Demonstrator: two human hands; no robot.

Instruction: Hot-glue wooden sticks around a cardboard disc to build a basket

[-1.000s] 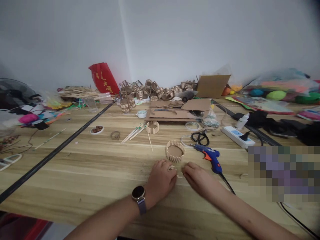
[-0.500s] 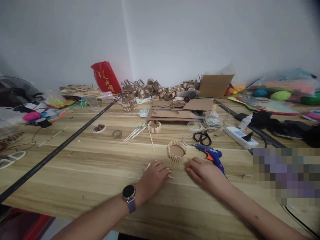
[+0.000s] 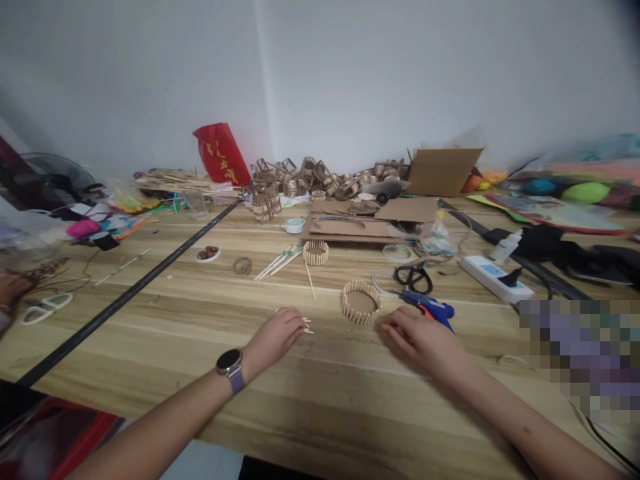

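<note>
My left hand [image 3: 279, 333], with a watch [image 3: 229, 361] on its wrist, is closed over several short wooden sticks [image 3: 308, 327] whose ends poke out past the fingers. Nearby, a round cardboard tray [image 3: 361, 302] fenced with short upright sticks lies on the wooden table. My right hand [image 3: 417, 337] rests just right of that tray, fingers curled in; whatever they may hold is hidden. Behind it lies a blue glue gun [image 3: 434, 307] with an orange trigger, partly covered by the hand. A smaller stick-fenced ring [image 3: 316, 253] stands farther back, one thin stick [image 3: 311, 281] in front of it.
Black scissors [image 3: 414, 277], a white power strip [image 3: 495, 279] and a glue bottle [image 3: 507, 247] lie right. Cardboard sheets [image 3: 350, 230] sit behind, before a heap of small wooden pieces [image 3: 325, 183]. At the left are white-handled scissors [image 3: 46, 308] and another person's hand [image 3: 13, 288].
My left hand has moved left, away from the fenced tray, with the sticks still in it. My right hand stays beside the tray. The view has turned slightly left, and another person's hand now shows there.
</note>
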